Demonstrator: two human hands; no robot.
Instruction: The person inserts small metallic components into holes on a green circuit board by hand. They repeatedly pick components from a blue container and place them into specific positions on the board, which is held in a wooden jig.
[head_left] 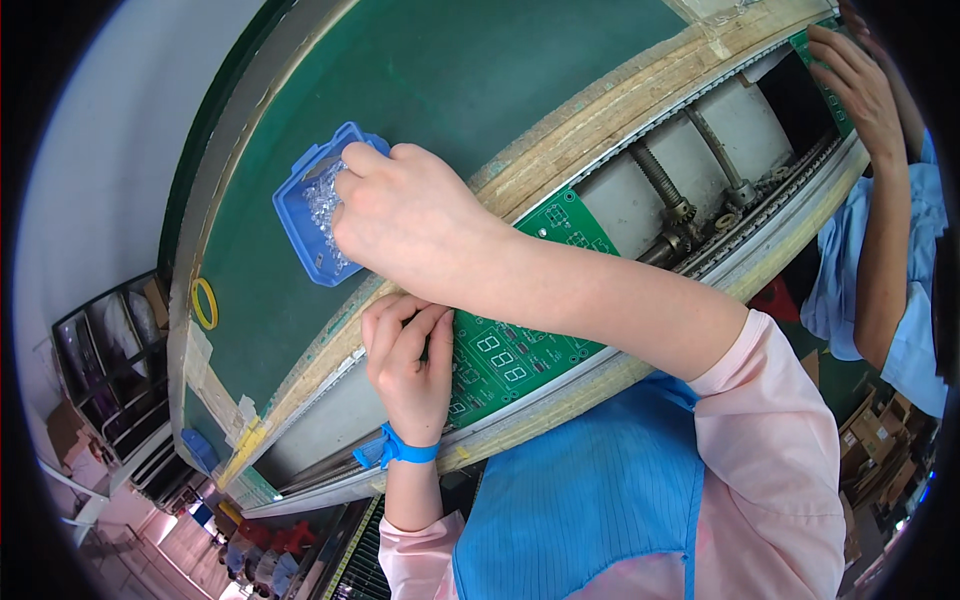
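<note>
My right hand (pixel 405 210) reaches into a blue plastic bin (pixel 298 225) of small clear parts (pixel 325 205). Its fingers are curled, and the fingertips are hidden down in the bin. Below it, my left hand (pixel 408 360) has its fingers bent together at the left side of a green circuit board (pixel 480 395); what they pinch, if anything, is hidden. A blue strap (pixel 405 447) circles my left wrist. The board lies across the rails of a conveyor, and my right forearm passes over it, covering its middle.
Beyond the wooden rail (pixel 590 110) spreads a green work surface (pixel 450 70) with a yellow ring (pixel 204 303) at its left edge. Threaded shafts (pixel 660 180) show in the conveyor gap. At far right, a co-worker's hand (pixel 860 90) rests over another green board (pixel 835 105).
</note>
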